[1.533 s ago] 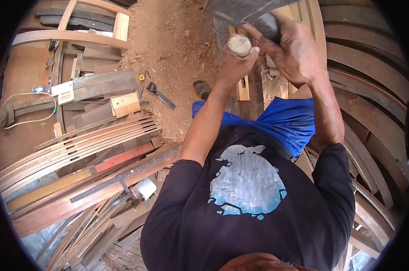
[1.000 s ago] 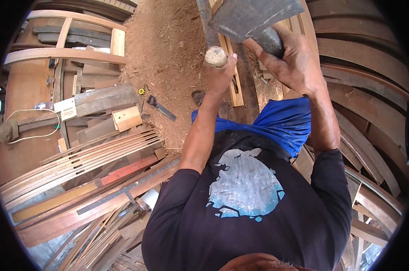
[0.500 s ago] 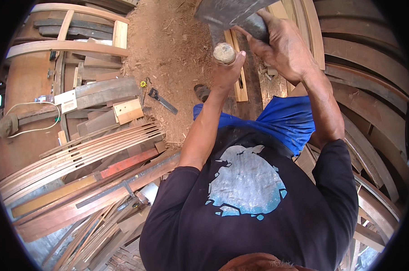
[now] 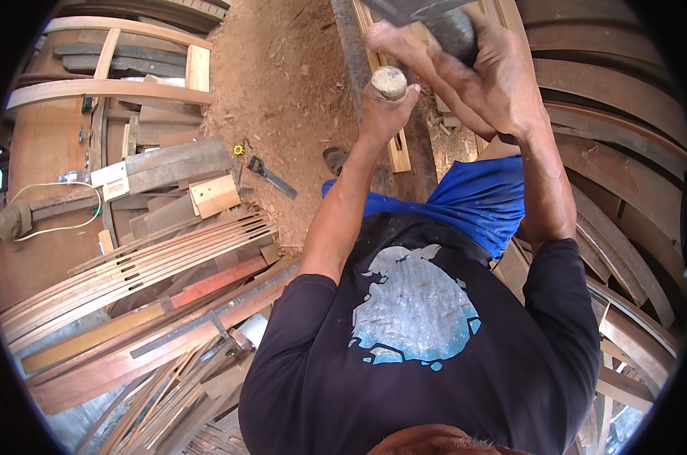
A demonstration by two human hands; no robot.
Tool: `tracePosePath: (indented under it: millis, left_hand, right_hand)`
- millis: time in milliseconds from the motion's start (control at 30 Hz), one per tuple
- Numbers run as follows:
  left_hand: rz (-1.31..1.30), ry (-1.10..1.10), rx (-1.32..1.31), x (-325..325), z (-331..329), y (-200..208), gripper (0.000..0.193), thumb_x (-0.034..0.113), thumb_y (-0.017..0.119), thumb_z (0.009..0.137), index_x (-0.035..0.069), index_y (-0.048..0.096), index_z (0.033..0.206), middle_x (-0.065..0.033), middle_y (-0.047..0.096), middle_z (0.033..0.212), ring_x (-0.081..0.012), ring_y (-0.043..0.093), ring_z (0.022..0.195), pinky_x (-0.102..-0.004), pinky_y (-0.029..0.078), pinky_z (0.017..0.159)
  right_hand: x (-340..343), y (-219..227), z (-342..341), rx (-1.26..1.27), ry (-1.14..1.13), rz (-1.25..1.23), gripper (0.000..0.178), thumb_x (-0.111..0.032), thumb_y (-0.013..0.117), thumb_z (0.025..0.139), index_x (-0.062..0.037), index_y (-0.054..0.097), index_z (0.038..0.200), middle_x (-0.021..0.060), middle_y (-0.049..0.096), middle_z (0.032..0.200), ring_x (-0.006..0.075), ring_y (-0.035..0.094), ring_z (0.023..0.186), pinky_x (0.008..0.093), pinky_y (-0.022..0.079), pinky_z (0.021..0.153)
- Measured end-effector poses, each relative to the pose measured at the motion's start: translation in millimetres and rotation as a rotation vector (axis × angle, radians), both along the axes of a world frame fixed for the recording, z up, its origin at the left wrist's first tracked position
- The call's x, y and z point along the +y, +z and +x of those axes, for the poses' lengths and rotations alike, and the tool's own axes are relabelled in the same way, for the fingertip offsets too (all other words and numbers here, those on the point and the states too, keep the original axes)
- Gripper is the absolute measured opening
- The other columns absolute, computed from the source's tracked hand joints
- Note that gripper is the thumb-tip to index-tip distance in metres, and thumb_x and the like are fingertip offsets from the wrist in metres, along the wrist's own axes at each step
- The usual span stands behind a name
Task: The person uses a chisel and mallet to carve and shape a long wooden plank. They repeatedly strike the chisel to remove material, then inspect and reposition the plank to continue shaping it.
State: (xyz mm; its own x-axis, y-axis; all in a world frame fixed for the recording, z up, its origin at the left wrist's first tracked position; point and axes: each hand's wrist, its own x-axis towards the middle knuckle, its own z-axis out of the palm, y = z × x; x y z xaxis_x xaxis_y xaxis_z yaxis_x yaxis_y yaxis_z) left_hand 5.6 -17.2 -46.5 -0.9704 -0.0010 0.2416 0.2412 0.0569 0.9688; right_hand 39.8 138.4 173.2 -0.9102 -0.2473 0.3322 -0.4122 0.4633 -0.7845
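Tool edge (image 4: 415, 14) farther from left hand (image 4: 386, 115)

Shavings (image 4: 282, 47) litter the brown floor (image 4: 241, 106), where 1 saw (image 4: 275, 180) lies near a yellow thing (image 4: 238, 150). 1 slotted strip (image 4: 400, 161) lies on the dark beam (image 4: 424, 152).

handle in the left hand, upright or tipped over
Roughly upright: the handle points its round end up at the camera from the left hand; its lower end is hidden.
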Motion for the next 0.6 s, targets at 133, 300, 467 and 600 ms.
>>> tracePosePath:
  millis: [133,300,467,600]
  left_hand:
    - [-0.086,-0.022,0.071,1.5,4.6,-1.5,0.014,0.012,0.077,0.085,0.004,0.066,0.088,0.0004,0.066,0.077,-0.0086,0.060,0.070,-0.0275,0.050,0.066]
    - [-0.151,-0.038,0.247,9.5,18.3,-17.9,0.023,0.013,0.077,0.083,0.002,0.069,0.102,-0.0065,0.071,0.083,-0.0151,0.067,0.076,-0.0323,0.054,0.072]
    - [0.184,0.088,0.019,0.8,11.8,-9.4,0.016,0.011,0.077,0.085,0.004,0.062,0.086,0.0027,0.063,0.076,-0.0073,0.058,0.067,-0.0276,0.048,0.061]
    - [0.289,0.063,-0.055,-11.3,9.5,-8.9,0.017,0.011,0.076,0.086,0.005,0.061,0.085,0.0027,0.062,0.075,-0.0073,0.057,0.066,-0.0277,0.047,0.060]
  right_hand:
    - [10.2,-39.3,-9.0,-0.194,-0.037,0.643,0.043,-0.017,0.072,0.085,-0.0056,0.062,0.125,0.0230,0.070,0.094,0.0394,0.069,0.090,0.0470,0.054,0.078]
    - [36.1,-95.4,-11.0,0.201,0.099,0.347,0.049,-0.005,0.070,0.084,-0.0037,0.058,0.132,0.0212,0.072,0.092,0.0318,0.072,0.079,0.0421,0.055,0.072]
    - [22.3,-21.1,19.8,-0.254,0.067,0.123,0.051,-0.008,0.070,0.084,-0.0004,0.057,0.134,0.0225,0.072,0.096,0.0361,0.071,0.090,0.0407,0.053,0.081]
    - [28.3,-15.1,19.8,-0.175,0.038,0.030,0.045,-0.010,0.071,0.085,-0.0036,0.062,0.129,0.0216,0.071,0.088,0.0300,0.070,0.080,0.0383,0.054,0.077]
